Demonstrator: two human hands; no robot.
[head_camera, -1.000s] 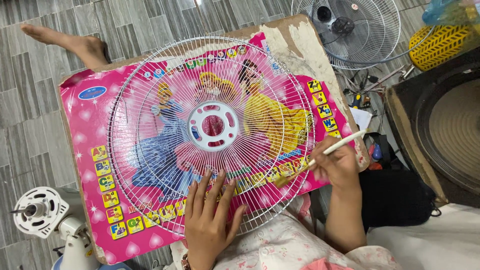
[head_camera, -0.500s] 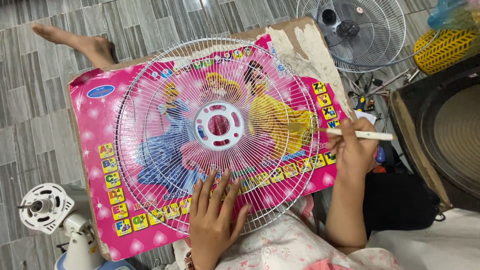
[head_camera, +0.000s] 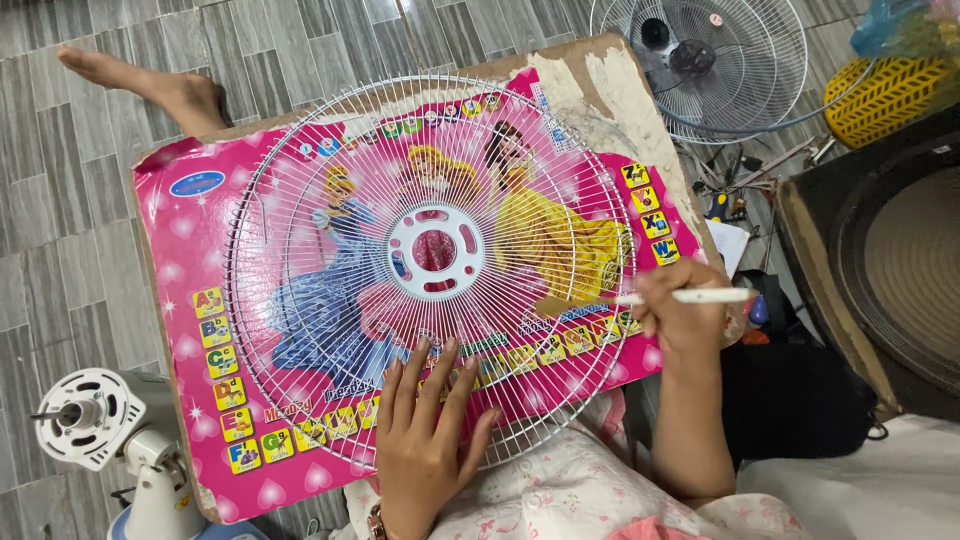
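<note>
- Right hand (head_camera: 686, 322) closed around a thin white paintbrush (head_camera: 690, 296), held like a pen; brush tip laid on the wires at the right side of the grille rim.
- Left hand (head_camera: 425, 432) open, flat, fingers spread, pressed on the near edge of the white wire fan grille (head_camera: 430, 265).
- Grille lies flat on a pink cartoon alphabet board (head_camera: 190, 250) used as a tabletop, centred on it, white plastic hub ring (head_camera: 433, 251) in the middle.
- Handling judged: grille light, springy, thin wires likely to flex; best held at the outer rim or hub ring, not mid-spoke. Brush light and stiff.
- Grille rim comes near the board's near and far edges; little spare margin there, more pink board free at left.
- Board's far right corner is torn, bare backing shown.
- Around: fan motor on stand (head_camera: 85, 420) near left, second fan guard (head_camera: 700, 60) far right, yellow basket (head_camera: 880, 90), dark box (head_camera: 880, 250) right, tiled floor (head_camera: 60, 200).
- A bare foot (head_camera: 150, 85) rests beyond the far left corner.
</note>
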